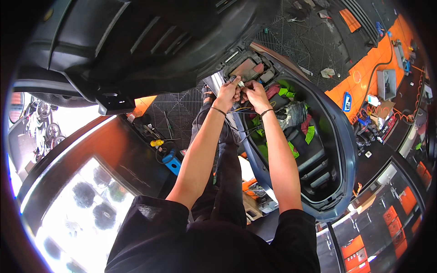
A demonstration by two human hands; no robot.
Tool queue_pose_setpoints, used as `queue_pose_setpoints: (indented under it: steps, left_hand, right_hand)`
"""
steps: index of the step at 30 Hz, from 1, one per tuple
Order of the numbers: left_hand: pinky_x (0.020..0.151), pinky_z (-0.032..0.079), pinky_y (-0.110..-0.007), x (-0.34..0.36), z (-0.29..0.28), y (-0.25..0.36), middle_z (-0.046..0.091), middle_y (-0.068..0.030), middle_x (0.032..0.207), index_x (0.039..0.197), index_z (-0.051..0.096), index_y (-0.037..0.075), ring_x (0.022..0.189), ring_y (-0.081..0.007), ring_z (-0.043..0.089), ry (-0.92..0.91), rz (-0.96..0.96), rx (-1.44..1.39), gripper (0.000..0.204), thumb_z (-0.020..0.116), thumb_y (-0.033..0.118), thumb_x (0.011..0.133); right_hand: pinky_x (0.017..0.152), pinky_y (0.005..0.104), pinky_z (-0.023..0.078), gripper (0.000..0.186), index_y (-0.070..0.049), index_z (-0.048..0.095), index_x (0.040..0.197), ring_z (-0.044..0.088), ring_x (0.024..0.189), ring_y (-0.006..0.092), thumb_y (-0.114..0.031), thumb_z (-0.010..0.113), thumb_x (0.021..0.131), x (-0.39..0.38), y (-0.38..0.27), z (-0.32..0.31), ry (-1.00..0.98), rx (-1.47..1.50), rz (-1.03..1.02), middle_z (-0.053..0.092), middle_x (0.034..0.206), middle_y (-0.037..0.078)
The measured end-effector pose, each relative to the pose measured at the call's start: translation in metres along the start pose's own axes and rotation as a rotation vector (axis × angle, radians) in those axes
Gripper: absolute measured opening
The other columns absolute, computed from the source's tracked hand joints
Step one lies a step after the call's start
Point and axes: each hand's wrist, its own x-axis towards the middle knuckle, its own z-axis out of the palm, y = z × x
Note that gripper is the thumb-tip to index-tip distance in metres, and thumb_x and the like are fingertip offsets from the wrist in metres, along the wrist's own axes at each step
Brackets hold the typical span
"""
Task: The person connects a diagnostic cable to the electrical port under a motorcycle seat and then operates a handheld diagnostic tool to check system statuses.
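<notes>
At 1 o'clock, left hand (230,94) and right hand (256,96) closed on a small pale part (241,84)

Clock positions are read from the centre of the view. The part sits between the two hands, over the near edge of a shallow compartment (247,68) on a scooter (348,150). The left hand is curled, thumb reaching toward 12 o'clock, grasping the part at its fingertips. The right hand, just beside it, is bent toward 11 o'clock, thumb and fingers pinched together at the same part; exact contact is partly hidden by the fingers. Each wrist bears a dark band (218,111). Thin wires (241,109) run below the hands, with black cables toward 6 o'clock of them.

At 3 o'clock, the scooter's deep bay (331,159) stands open. Noted inside, toward 2 o'clock: green cloth (286,89), maroon cloth (273,90) and a bundle (293,114) in clear wrap. A large black panel (136,41) overhangs at 11 o'clock.

Surroundings: ribbed mat (300,50) at 1 o'clock; grey bin (380,85) and blue-and-white item (347,102) between 2 and 3; blue tool (171,160) at 8; yellow item (157,143) near 9; orange drawers (355,252) between 4 and 5
</notes>
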Motion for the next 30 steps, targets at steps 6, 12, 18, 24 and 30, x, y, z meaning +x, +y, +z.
queue_pose_setpoints:
  steps: [6, 12, 18, 24, 30]
  left_hand:
    - [0.044, 0.031, -0.023, 0.004, -0.007, 0.002, 0.039, 0.0067, 0.058, 0.097, 0.062, 0.013, 0.048, -0.0059, 0.036, -0.059, -0.025, 0.018, 0.028, 0.064, 0.040, 0.098]
    - [0.045, 0.031, -0.022, 0.003, 0.003, -0.001, 0.041, 0.0060, 0.058, 0.102, 0.067, 0.009, 0.049, -0.0064, 0.036, 0.060, 0.004, -0.036, 0.029, 0.064, 0.038, 0.098]
    - [0.045, 0.034, -0.021, 0.005, 0.010, 0.001, 0.046, 0.0051, 0.059, 0.099, 0.069, 0.005, 0.050, -0.0065, 0.040, 0.119, 0.068, -0.151, 0.023, 0.064, 0.028, 0.098]
    - [0.044, 0.032, -0.022, 0.013, 0.009, 0.005, 0.046, 0.0045, 0.059, 0.099, 0.068, 0.007, 0.048, -0.0068, 0.039, 0.141, 0.002, -0.150, 0.023, 0.061, 0.028, 0.100]
    - [0.038, 0.029, -0.027, 0.014, -0.007, 0.012, 0.046, 0.0008, 0.056, 0.093, 0.063, 0.007, 0.042, -0.0106, 0.038, -0.015, 0.004, -0.022, 0.025, 0.066, 0.031, 0.097]
  right_hand:
    - [0.058, 0.0334, 0.055, 0.011, 0.005, 0.054, 0.102, 0.062, 0.068, 0.0194, -0.002, 0.056, 0.094, 0.009, -0.001, -0.003, -0.010, 0.090, 0.097, 0.063, 0.087, 0.011]
    - [0.060, 0.0335, 0.056, 0.016, 0.006, 0.053, 0.106, 0.063, 0.074, 0.0207, 0.001, 0.048, 0.092, 0.009, 0.001, 0.000, -0.008, 0.053, 0.091, 0.062, 0.091, 0.012]
    - [0.060, 0.0339, 0.056, 0.019, 0.007, 0.053, 0.106, 0.062, 0.077, 0.0198, 0.003, 0.044, 0.089, 0.007, 0.005, 0.000, 0.017, 0.024, 0.050, 0.060, 0.093, 0.011]
    - [0.051, 0.0367, 0.059, 0.018, 0.011, 0.057, 0.098, 0.068, 0.076, 0.0256, -0.001, 0.062, 0.084, 0.000, 0.004, 0.014, 0.164, -0.076, -0.060, 0.065, 0.096, 0.020]
    - [0.051, 0.0370, 0.060, 0.020, 0.012, 0.056, 0.099, 0.068, 0.070, 0.0275, -0.002, 0.064, 0.086, 0.004, 0.014, 0.014, 0.236, -0.161, -0.115, 0.065, 0.096, 0.021]
